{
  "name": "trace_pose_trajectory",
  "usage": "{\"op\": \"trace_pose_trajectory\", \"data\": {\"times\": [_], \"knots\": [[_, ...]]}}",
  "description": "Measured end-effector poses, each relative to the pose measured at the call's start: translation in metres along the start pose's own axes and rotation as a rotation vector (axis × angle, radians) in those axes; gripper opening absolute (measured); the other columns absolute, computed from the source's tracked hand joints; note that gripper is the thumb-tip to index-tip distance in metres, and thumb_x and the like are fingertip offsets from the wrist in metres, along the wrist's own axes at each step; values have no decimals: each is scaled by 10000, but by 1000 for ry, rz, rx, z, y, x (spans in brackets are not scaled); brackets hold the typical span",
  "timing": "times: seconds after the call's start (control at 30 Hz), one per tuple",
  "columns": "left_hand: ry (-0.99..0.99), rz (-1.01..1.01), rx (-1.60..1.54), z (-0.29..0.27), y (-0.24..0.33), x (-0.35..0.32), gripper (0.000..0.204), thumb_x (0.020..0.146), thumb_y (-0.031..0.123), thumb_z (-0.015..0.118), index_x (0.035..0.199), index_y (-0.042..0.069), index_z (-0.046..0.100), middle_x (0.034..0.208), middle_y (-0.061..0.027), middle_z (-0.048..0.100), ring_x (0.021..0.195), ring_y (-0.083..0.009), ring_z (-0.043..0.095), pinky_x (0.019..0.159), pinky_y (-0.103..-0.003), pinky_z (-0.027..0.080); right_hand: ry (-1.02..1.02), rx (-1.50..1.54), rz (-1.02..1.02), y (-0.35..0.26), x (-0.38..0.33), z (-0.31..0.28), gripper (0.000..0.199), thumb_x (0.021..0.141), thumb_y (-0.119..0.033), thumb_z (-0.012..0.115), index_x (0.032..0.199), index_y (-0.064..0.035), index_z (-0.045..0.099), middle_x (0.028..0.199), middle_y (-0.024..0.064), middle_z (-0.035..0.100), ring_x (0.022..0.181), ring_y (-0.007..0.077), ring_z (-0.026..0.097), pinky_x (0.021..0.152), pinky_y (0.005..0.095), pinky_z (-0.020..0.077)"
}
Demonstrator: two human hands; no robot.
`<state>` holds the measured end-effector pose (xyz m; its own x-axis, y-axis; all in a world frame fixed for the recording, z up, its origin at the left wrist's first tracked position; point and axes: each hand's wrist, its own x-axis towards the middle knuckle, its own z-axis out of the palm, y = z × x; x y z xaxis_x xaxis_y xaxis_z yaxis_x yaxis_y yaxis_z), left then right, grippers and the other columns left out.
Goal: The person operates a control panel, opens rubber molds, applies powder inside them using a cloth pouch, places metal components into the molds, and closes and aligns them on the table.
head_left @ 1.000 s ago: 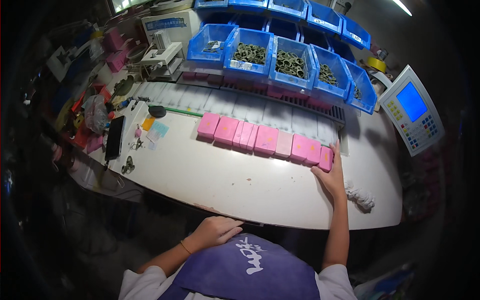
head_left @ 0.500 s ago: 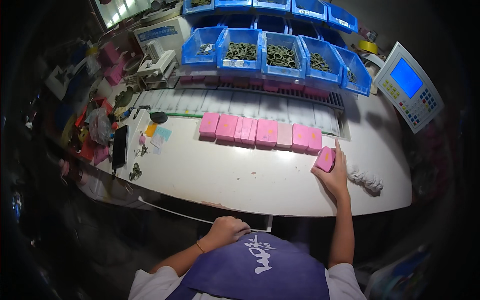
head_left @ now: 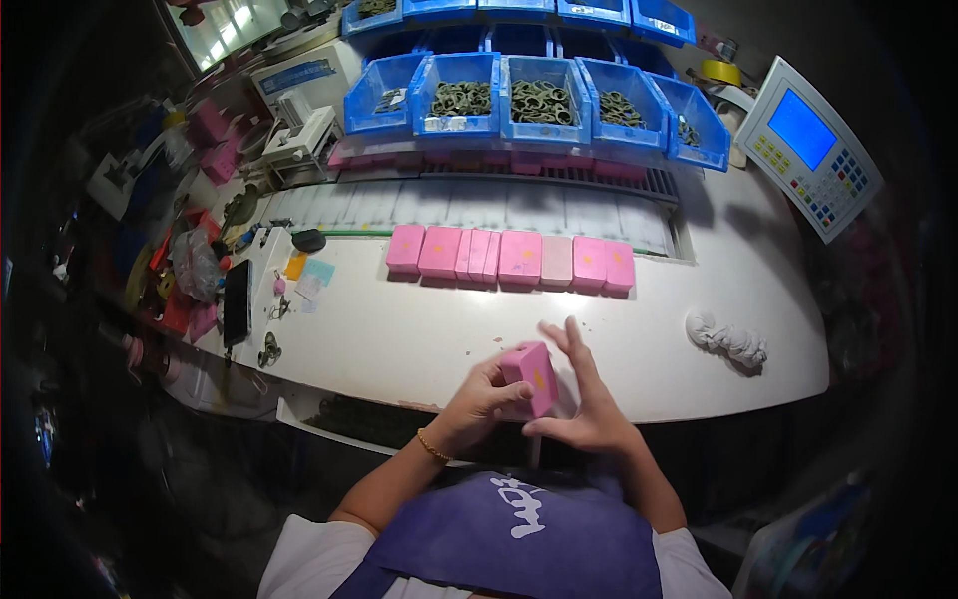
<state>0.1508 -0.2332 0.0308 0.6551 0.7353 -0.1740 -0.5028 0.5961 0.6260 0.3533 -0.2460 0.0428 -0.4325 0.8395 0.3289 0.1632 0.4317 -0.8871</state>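
Note:
A pink block (head_left: 540, 377) with a yellow mark on its face is held tilted above the front edge of the white table. My left hand (head_left: 481, 401) grips it from the left, thumb across its near face. My right hand (head_left: 593, 409) is spread beside the block's right side, thumb low and fingers pointing up; I cannot tell if it touches the block. Farther back, several more pink blocks (head_left: 520, 260) stand side by side in a row, one of them a paler pink-grey (head_left: 557, 262).
A bundled white cloth (head_left: 728, 340) lies at the right. Blue bins (head_left: 457, 124) of small dark metal pieces hang behind. A keypad device with a blue screen (head_left: 801, 130) stands at the back right. On the left are a phone (head_left: 237, 302) and a computer mouse (head_left: 308, 241).
The pink block has come from the right end of the row toward the front edge. My left hand has risen and gripped it; my right hand has opened. The view has shifted slightly.

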Motion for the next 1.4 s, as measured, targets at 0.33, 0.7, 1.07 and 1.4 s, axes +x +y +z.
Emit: {"op": "trace_pose_trajectory", "data": {"times": [0.33,0.7,1.07,1.4], "knots": [[359,666,1203,12,3,27,454,753,38,778,1177,42,613,1023,-64,620,736,-114,589,651,-260,517,204,383,305,6,6,5,540,937,-145,664,1428,13,502,1158,152,700,1080,186,656,979,321,484],[353,743,1388,13,-7,27,483,707,30,788,1165,58,637,1045,-81,626,804,-159,645,665,-272,545,194,74,342,-1,6,-10,537,893,-130,671,1392,13,536,1072,198,719,907,222,718,849,332,561],[328,744,1438,12,-9,29,494,671,13,738,1151,58,629,1076,-117,648,878,-288,676,719,-360,572,160,-61,323,-14,10,-8,473,872,-84,603,1332,25,568,1018,239,688,875,300,696,807,372,553],[357,803,1392,7,-14,31,445,716,85,812,1121,52,631,1014,-118,660,840,-267,674,708,-343,565,167,-416,248,-27,18,8,508,838,-58,585,1321,84,517,954,215,623,880,372,595,862,466,487]]}}
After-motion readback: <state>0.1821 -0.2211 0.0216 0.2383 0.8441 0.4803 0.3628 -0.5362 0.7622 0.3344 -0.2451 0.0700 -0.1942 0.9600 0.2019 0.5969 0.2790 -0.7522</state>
